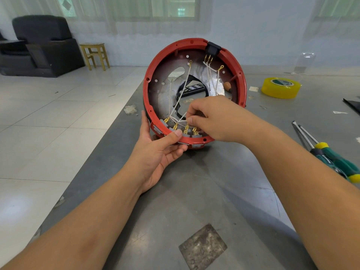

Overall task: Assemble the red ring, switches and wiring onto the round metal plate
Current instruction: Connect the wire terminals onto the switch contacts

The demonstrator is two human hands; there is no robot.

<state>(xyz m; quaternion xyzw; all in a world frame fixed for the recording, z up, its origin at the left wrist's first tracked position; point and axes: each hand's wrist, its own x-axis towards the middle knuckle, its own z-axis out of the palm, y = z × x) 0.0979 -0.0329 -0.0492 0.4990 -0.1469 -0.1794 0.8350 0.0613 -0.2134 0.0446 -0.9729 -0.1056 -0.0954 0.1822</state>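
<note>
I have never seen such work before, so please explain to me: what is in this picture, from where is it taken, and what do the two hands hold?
The one picture comes from a camera on the person's head, looking down at a grey table. The left hand grips the lower rim of a red ring, tilted up on edge, with a round metal plate inside. The right hand pinches white wires near brass terminals. A black switch sits at the top. On the table lie yellow tape and two green-handled screwdrivers.
</note>
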